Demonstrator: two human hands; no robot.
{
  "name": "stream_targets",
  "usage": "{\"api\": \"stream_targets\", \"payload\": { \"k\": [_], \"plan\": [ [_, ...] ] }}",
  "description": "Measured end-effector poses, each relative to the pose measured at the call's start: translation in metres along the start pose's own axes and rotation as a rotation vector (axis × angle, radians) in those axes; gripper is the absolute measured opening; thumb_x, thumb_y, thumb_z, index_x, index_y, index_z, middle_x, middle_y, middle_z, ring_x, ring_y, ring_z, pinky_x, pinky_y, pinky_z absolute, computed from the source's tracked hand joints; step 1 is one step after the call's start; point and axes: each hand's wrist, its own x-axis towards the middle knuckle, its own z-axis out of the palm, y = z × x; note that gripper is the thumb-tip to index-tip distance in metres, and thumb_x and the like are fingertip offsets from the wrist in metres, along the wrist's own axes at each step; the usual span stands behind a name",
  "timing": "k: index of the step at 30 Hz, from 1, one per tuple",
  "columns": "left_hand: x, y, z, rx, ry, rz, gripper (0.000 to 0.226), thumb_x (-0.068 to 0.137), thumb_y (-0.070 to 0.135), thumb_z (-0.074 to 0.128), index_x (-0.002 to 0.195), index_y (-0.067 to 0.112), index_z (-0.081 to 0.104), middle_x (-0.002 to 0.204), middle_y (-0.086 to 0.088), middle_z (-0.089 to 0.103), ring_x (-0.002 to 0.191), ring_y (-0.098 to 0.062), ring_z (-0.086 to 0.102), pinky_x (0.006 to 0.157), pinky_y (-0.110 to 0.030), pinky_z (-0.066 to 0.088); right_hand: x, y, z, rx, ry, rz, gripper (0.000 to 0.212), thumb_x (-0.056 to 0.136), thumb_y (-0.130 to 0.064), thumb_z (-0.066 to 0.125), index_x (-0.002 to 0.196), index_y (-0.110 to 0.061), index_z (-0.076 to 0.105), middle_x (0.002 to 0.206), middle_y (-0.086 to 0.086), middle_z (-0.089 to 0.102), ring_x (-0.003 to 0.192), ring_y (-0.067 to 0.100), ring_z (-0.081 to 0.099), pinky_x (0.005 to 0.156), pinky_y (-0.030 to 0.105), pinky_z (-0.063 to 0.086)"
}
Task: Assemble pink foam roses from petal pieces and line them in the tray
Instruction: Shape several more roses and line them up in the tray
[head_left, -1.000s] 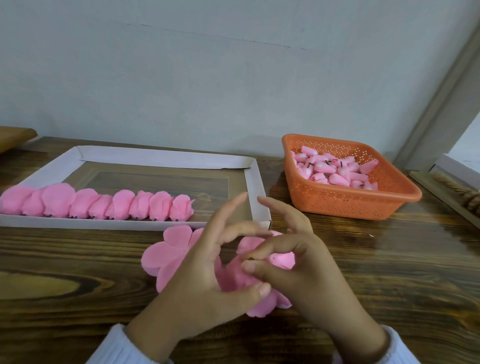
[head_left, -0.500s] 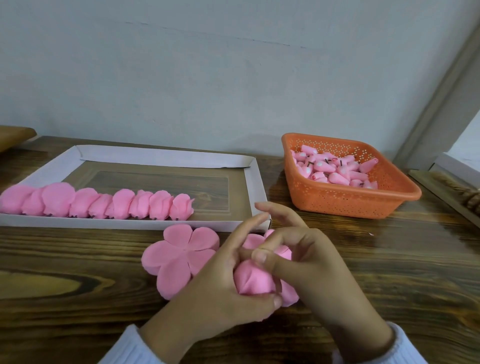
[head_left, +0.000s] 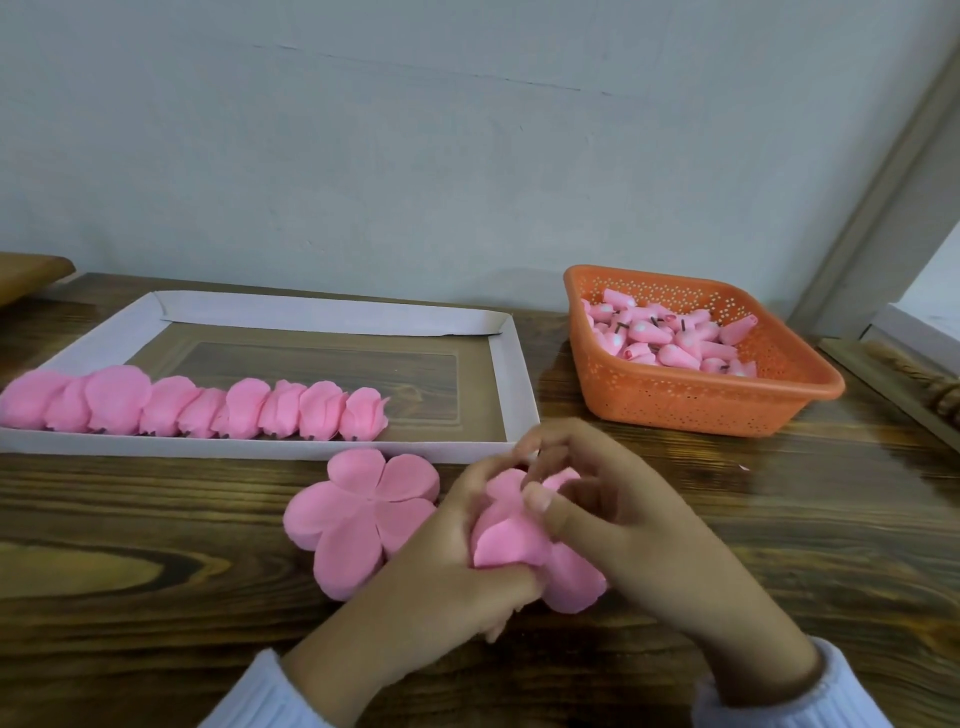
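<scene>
One wide-angle camera worn on the head looks forward and down across a wooden table (head_left: 130, 519) toward a pale wall (head_left: 415, 156). The left hand (head_left: 447, 566) and right hand (head_left: 639, 530), holding a pink rose (head_left: 511, 540), sit close at near centre. The tray (head_left: 511, 384) lies far left and the orange basket (head_left: 701, 410) far right.

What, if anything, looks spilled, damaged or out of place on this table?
Nothing stands out. Finished roses line the near edge of the tray, buds sit inside the basket, flat petal pieces lie stacked on the table, and the left hand and right hand hold the half-made rose.
</scene>
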Motion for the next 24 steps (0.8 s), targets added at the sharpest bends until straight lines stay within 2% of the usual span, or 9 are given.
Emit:
{"api": "stream_targets", "payload": {
  "k": [3, 6, 9, 11, 13, 15, 18, 21, 24],
  "plan": [
    [-0.001, -0.001, 0.0, 0.03, -0.03, -0.003, 0.093, 0.069, 0.02, 0.071, 0.128, 0.068, 0.016, 0.109, 0.023, 0.062, 0.067, -0.015, 0.068, 0.061, -0.031, 0.057, -0.001, 0.004, -0.002, -0.06, -0.223, -0.008, 0.023, 0.081, -0.034, 0.069, 0.103, -0.036, 0.062, 0.095, -0.009, 0.063, 0.064, 0.003, 0.054, 0.059, 0.017, 0.043],
    [-0.005, 0.001, -0.002, 0.104, -0.033, -0.008, 0.106, 0.063, 0.032, 0.075, 0.129, 0.07, 0.001, 0.132, 0.027, 0.043, 0.074, -0.022, 0.072, 0.062, -0.033, 0.059, -0.001, 0.005, 0.0, -0.045, -0.275, -0.029, 0.017, 0.086, -0.017, 0.071, 0.098, -0.028, 0.066, 0.088, -0.011, 0.066, 0.063, 0.008, 0.057, 0.057, 0.022, 0.046],
    [-0.005, 0.004, -0.004, 0.01, 0.038, -0.002, 0.107, 0.059, 0.036, 0.081, 0.135, 0.064, 0.01, 0.117, 0.013, 0.063, 0.059, -0.018, 0.069, 0.052, -0.025, 0.054, 0.002, 0.004, -0.004, 0.049, -0.121, -0.056, 0.015, 0.083, -0.012, 0.069, 0.096, -0.02, 0.069, 0.093, -0.001, 0.07, 0.081, 0.019, 0.066, 0.072, 0.031, 0.054],
    [-0.003, 0.005, -0.003, -0.056, 0.127, 0.071, 0.102, 0.059, 0.03, 0.083, 0.141, 0.045, 0.024, 0.105, 0.009, 0.07, 0.075, -0.016, 0.071, 0.061, -0.028, 0.057, 0.003, 0.005, -0.002, 0.34, -0.019, -0.021, 0.015, 0.08, -0.016, 0.069, 0.095, -0.015, 0.069, 0.089, 0.005, 0.069, 0.079, 0.017, 0.066, 0.07, 0.027, 0.054],
    [-0.002, 0.006, -0.002, -0.105, 0.151, 0.169, 0.087, 0.063, 0.02, 0.083, 0.136, 0.031, 0.038, 0.109, 0.008, 0.069, 0.097, -0.015, 0.068, 0.079, -0.033, 0.058, 0.003, 0.003, 0.008, 0.776, -0.063, 0.119, 0.028, 0.078, -0.023, 0.071, 0.1, -0.007, 0.068, 0.089, 0.015, 0.066, 0.071, 0.019, 0.063, 0.062, 0.029, 0.054],
    [-0.004, 0.01, 0.0, -0.12, 0.128, 0.207, 0.08, 0.065, 0.011, 0.082, 0.133, 0.026, 0.042, 0.113, 0.011, 0.067, 0.105, -0.009, 0.065, 0.083, -0.024, 0.053, 0.001, 0.001, 0.022, 0.972, -0.151, 0.244, 0.041, 0.078, -0.029, 0.069, 0.109, -0.003, 0.065, 0.1, 0.024, 0.062, 0.08, 0.027, 0.062, 0.068, 0.035, 0.052],
    [-0.008, 0.014, -0.001, -0.109, 0.106, 0.234, 0.077, 0.063, 0.015, 0.083, 0.13, 0.022, 0.044, 0.121, 0.014, 0.064, 0.114, -0.003, 0.059, 0.09, -0.016, 0.047, -0.002, -0.001, 0.035, 1.042, -0.259, 0.332, 0.033, 0.084, -0.029, 0.061, 0.109, -0.01, 0.071, 0.114, 0.012, 0.069, 0.106, 0.022, 0.067, 0.081, 0.032, 0.057],
    [-0.011, 0.019, -0.001, -0.088, 0.137, 0.277, 0.066, 0.062, 0.032, 0.079, 0.123, 0.032, 0.055, 0.12, 0.019, 0.063, 0.113, 0.002, 0.058, 0.089, -0.014, 0.047, -0.005, -0.001, 0.038, 1.024, -0.296, 0.318, 0.023, 0.091, -0.03, 0.058, 0.108, -0.022, 0.072, 0.113, 0.0, 0.071, 0.106, 0.015, 0.067, 0.089, 0.031, 0.054],
    [-0.013, 0.024, 0.0, -0.087, 0.137, 0.303, 0.052, 0.065, 0.033, 0.075, 0.113, 0.048, 0.061, 0.112, 0.017, 0.068, 0.105, -0.003, 0.064, 0.078, -0.017, 0.053, -0.005, 0.001, 0.04, 1.006, -0.276, 0.363, 0.025, 0.099, -0.028, 0.049, 0.11, -0.02, 0.071, 0.113, 0.003, 0.069, 0.106, 0.017, 0.066, 0.092, 0.033, 0.053]
  ]
}}
